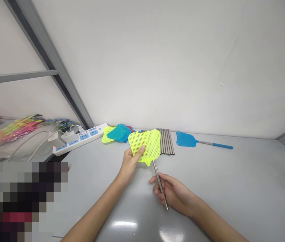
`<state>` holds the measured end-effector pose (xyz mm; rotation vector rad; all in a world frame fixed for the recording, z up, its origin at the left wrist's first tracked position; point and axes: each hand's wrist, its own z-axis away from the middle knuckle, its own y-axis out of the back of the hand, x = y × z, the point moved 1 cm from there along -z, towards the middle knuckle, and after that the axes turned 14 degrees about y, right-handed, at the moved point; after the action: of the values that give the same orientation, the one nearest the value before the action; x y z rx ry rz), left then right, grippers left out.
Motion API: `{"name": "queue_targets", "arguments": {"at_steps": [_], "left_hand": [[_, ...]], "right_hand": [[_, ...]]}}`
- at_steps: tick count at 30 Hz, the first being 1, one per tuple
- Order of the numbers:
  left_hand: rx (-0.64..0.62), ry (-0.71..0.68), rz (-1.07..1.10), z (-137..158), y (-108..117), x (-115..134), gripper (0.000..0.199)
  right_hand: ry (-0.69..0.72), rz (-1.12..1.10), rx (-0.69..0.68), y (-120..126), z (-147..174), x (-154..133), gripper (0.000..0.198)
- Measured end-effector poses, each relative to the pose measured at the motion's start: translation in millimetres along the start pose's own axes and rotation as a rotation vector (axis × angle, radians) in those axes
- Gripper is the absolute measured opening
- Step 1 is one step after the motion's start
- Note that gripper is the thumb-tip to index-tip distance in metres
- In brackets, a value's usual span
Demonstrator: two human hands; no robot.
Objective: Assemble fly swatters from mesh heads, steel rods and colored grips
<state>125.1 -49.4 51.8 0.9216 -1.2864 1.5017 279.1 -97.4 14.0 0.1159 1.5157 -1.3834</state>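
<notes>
Head view: at far left, bagged pink and yellow items (22, 127) are lying in a blurred heap, and beside them a white power strip (78, 144) with plugged-in adapters is resting slantwise on the table (253, 178). Next, a teal mesh paddle (119, 132) is overlapping a lime one (106, 135). The left hand (128, 164) is pinching a yellow-green mesh paddle (147, 143) above the table, thumb in front; this paddle is partly hiding small coloured pieces (143, 131) and the edge of a row of steel tubes (167, 141). Below, a metal tube (160, 183) is slanting across the loosely curled fingers of the right hand (174, 193), its upper end nearing the paddle; whether they are touching, I cannot tell. Farther right, a blue swatter (186, 139) is lying flat near the wall (182, 67).
</notes>
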Motion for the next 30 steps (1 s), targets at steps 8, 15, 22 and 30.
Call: {"name": "queue_targets", "arguments": {"at_steps": [8, 15, 22, 30], "left_hand": [[-0.002, 0.0, 0.043, 0.6, -0.2, 2.8, 0.039], [0.013, 0.023, 0.05, -0.3, 0.4, 2.3, 0.038], [0.041, 0.034, 0.064, -1.7, 1.4, 0.6, 0.038], [-0.017, 0.067, 0.104, -0.5, 1.4, 1.1, 0.037]], "right_hand": [[-0.008, 0.01, 0.007, -2.0, 2.6, 2.5, 0.035], [-0.023, 0.03, -0.001, -1.7, 3.5, 5.6, 0.028], [0.001, 0.12, -0.003, -8.0, 6.6, 4.7, 0.023], [0.002, 0.168, -0.018, -8.9, 6.5, 5.6, 0.019]]}}
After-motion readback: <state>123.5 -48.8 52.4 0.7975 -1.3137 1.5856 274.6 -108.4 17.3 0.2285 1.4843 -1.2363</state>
